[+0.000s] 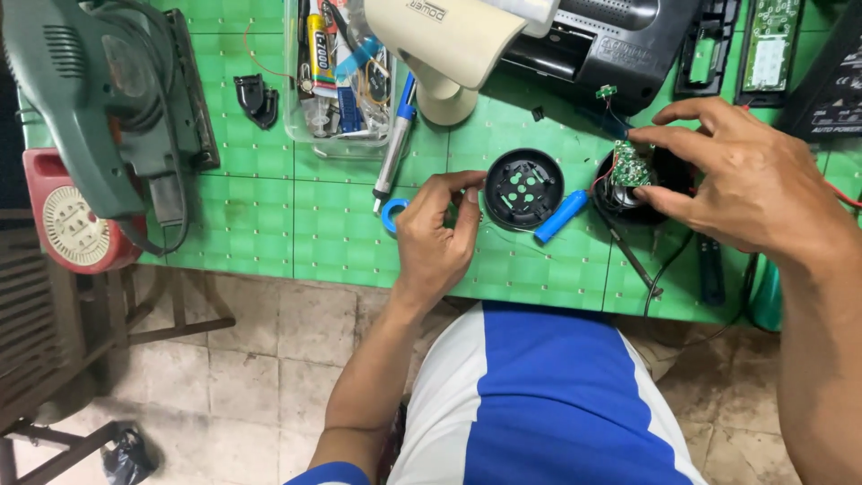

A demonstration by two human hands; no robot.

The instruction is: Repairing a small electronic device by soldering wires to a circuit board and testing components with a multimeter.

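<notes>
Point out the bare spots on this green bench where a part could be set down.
Bare green mat lies between the sander, the clear plastic box and the left hand. A narrower strip runs along the near edge under the blue battery. Around the right hand and circuit board it is crowded.

Green gridded table mat [269, 224], blue cylindrical battery [560, 216], black round housing [523, 189], green circuit board [631, 166] (red wires).

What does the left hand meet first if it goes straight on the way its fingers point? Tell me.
The left hand points up and to the right across the green mat. First in that line is probably the round black plastic cover; its fingertips already sit at the cover's edge, though contact is unclear.
</notes>
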